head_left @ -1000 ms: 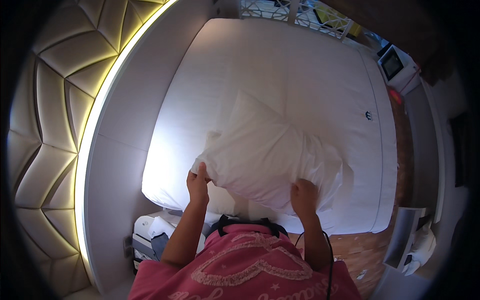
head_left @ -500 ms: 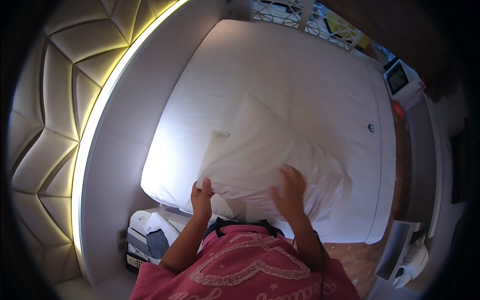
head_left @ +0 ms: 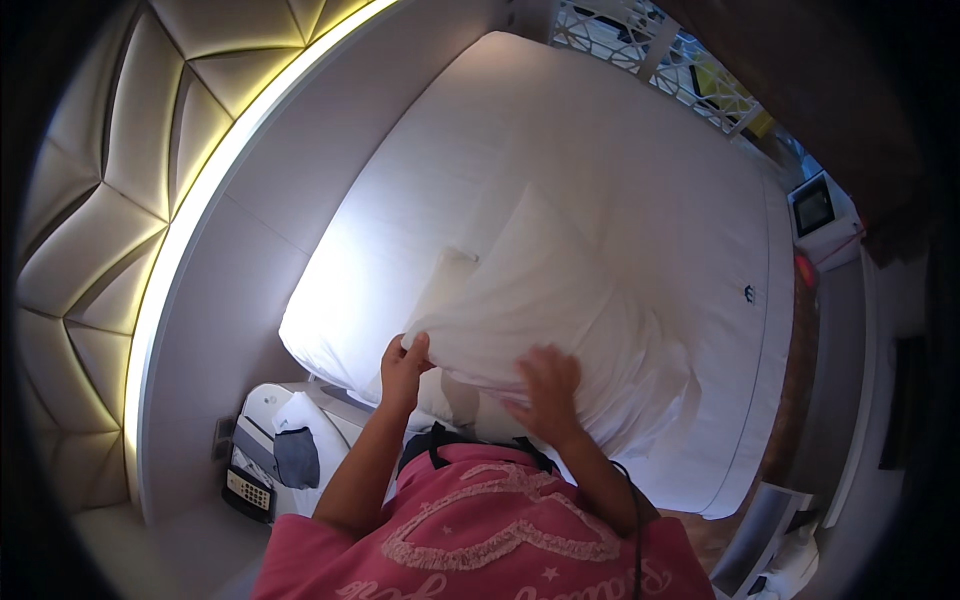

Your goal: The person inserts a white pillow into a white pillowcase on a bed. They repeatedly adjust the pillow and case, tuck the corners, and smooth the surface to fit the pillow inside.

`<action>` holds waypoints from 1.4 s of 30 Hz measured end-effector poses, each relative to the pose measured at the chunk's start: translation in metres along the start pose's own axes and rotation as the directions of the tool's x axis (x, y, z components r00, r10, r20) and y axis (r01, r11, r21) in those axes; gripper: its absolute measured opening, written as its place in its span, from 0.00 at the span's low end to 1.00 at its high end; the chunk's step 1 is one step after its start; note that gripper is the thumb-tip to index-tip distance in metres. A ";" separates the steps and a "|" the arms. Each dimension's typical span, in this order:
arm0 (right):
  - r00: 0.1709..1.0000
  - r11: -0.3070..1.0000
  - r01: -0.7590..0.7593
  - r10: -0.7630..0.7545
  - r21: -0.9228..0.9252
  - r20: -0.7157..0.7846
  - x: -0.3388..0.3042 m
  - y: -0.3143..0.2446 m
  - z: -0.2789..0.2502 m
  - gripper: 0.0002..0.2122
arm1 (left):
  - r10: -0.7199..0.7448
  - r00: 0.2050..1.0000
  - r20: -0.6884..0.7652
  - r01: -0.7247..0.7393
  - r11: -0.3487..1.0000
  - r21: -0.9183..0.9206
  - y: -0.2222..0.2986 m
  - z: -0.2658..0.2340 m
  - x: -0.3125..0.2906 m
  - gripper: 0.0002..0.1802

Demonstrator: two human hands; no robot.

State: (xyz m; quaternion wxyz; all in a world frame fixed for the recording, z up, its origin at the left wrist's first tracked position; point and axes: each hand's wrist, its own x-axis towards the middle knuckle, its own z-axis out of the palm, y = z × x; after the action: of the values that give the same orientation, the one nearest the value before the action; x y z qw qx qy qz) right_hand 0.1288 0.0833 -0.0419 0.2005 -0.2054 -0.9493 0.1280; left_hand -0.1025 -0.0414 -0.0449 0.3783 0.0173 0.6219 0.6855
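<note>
Head view: pillow (head_left: 540,290) on bed (head_left: 620,130), near person's edge; L hand (head_left: 405,368) pinches its corner, R hand (head_left: 548,392) spread, blurred (contact unclear). Prob. best: firm L pinch, flat R palm smoothing.

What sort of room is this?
Probably a hotel room or similar bedroom: there's a wide white bed, a padded wall edged with a glowing light strip, and what looks like a keypad phone near the bed.

Centre: pillow (head_left: 545,295), bed (head_left: 640,140) both white. Left: padded wall (head_left: 150,120) beige, angular pattern; light strip (head_left: 185,225) yellow-white. Bottom: shirt (head_left: 470,515) pink, paler stars.
</note>
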 end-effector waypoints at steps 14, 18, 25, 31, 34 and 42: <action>0.989 0.995 0.025 -0.039 -0.098 -0.141 -0.003 0.010 -0.001 0.08 | 0.120 0.993 -0.014 -0.121 0.990 -0.071 0.031 0.066 0.011 0.16; 0.991 0.999 0.050 -0.051 -0.012 -0.127 -0.022 -0.001 -0.007 0.05 | 0.130 0.991 -0.012 -0.131 0.988 -0.081 0.019 0.056 0.007 0.16; 0.998 1.000 -0.001 0.003 0.024 -0.067 -0.021 -0.001 -0.016 0.07 | 0.259 0.965 0.027 -0.259 0.947 0.188 0.013 0.035 0.011 0.15; 0.993 0.996 0.078 -0.075 0.032 -0.087 -0.050 0.000 -0.011 0.04 | 0.304 0.952 0.025 -0.296 0.898 0.326 0.002 0.038 0.000 0.16; 0.995 0.993 0.097 -0.095 0.069 -0.041 -0.054 0.002 -0.016 0.04 | 0.200 0.980 -0.006 -0.191 0.947 0.259 -0.012 0.021 -0.010 0.16; 0.983 0.991 0.124 -0.129 0.052 0.129 -0.064 0.004 -0.002 0.03 | 0.674 0.658 0.336 -0.563 0.144 0.814 0.037 0.036 -0.032 0.27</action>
State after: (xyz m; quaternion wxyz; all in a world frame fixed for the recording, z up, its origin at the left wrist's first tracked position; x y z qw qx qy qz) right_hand 0.1845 0.0589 -0.0629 0.1493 -0.1313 -0.9687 0.1489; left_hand -0.0805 -0.0266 0.0094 -0.0382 0.4234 0.8321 0.3561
